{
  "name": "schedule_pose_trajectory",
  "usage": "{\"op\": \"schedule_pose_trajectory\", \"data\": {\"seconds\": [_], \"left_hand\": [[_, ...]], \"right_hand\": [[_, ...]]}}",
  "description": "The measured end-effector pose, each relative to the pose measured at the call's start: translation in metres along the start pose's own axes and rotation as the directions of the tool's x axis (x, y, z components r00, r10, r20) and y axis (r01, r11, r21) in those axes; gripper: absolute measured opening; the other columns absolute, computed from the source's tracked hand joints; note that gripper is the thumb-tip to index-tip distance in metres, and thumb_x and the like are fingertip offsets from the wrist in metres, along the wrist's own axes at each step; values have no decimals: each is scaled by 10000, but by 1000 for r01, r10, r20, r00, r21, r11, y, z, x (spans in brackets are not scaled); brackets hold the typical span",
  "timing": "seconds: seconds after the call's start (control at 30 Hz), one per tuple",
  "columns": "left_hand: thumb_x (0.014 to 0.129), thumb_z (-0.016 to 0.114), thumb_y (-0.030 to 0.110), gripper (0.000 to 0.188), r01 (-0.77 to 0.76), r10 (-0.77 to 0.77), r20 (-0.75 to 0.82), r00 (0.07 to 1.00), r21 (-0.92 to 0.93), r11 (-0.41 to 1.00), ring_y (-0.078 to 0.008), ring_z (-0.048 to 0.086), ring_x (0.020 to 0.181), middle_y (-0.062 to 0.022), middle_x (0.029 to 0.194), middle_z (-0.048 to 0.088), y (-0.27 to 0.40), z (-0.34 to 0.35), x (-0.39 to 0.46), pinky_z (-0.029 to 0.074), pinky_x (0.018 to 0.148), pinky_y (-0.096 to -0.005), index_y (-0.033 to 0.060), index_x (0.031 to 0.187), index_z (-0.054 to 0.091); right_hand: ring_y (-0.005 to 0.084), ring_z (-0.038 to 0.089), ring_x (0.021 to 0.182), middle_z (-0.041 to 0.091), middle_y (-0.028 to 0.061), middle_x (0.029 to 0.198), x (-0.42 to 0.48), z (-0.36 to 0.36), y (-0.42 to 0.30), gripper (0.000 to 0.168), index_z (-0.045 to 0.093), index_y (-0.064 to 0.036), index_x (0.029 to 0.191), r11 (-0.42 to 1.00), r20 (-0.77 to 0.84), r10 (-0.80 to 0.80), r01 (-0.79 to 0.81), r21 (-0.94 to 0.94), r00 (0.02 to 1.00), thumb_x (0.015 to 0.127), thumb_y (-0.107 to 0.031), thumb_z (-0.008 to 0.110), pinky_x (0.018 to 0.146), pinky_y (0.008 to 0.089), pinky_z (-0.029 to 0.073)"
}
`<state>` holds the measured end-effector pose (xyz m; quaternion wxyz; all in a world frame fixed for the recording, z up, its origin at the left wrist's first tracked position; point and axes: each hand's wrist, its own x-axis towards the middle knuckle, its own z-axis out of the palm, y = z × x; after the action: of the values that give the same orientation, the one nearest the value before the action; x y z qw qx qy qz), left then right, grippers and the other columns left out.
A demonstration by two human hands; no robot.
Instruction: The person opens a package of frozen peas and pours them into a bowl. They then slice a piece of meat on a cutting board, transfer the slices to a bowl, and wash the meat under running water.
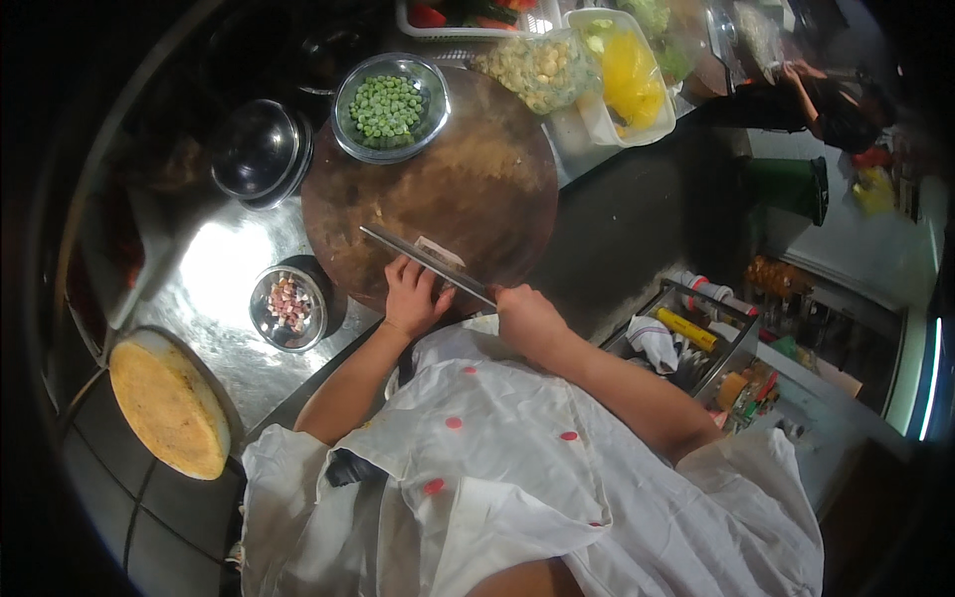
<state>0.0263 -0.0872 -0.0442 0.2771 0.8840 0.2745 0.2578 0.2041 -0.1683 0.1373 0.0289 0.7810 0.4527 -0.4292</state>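
Observation:
My right hand (531, 326) is closed around the handle of a cleaver (455, 274). Its blade stands on edge near the front of a round wooden chopping block (485, 186). Against the far side of the blade lies a pale, flat-sided piece of food (442, 251), partly covered by it. On the near side, the bent fingers of my left hand (412, 298) touch or nearly touch the blade; whatever is under them is hidden. A metal bowl of green peas (386, 108) rests on the block's far left part. Diced pink and white food (289, 304) fills a small metal bowl (319, 328) to the left.
Overturned metal bowls (257, 153) sit left of the block on the steel counter (224, 298). A round, yellowed board (170, 403) leans at the counter's left edge. Behind are a bagged pale food (541, 71) and a white tub (642, 134). Another person (843, 112) stands far right.

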Motion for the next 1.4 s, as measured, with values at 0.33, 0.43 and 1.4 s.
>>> {"op": "schedule_pose_trajectory", "data": {"seconds": [0.33,0.43,1.4], "left_hand": [[713,808,310,570,-50,48,-36,998,-48,998,-421,475,1165,-181,1255,538,-1,-6,8,414,958,-540,28,1161,598],[728,801,307,565,-55,54,-19,998,-63,996,-427,466,1175,-189,1270,532,-2,-6,8,408,970,-546,24,1171,596],[774,770,270,664,-52,51,14,999,90,995,-488,368,1232,-271,1350,410,3,-11,4,347,1051,-590,3,1313,490]], "right_hand": [[452,686,873,693,275,897,29,10,-3,229,645,18,1030,999,-5,-33,33,41,999,813,18,573,764,526,564],[462,674,878,692,275,908,33,15,-2,279,654,11,1059,998,-28,-25,27,65,999,797,35,560,769,530,551],[449,700,880,696,293,935,24,31,41,292,677,38,1066,938,-163,-317,335,91,934,872,-160,587,773,523,575]]}}
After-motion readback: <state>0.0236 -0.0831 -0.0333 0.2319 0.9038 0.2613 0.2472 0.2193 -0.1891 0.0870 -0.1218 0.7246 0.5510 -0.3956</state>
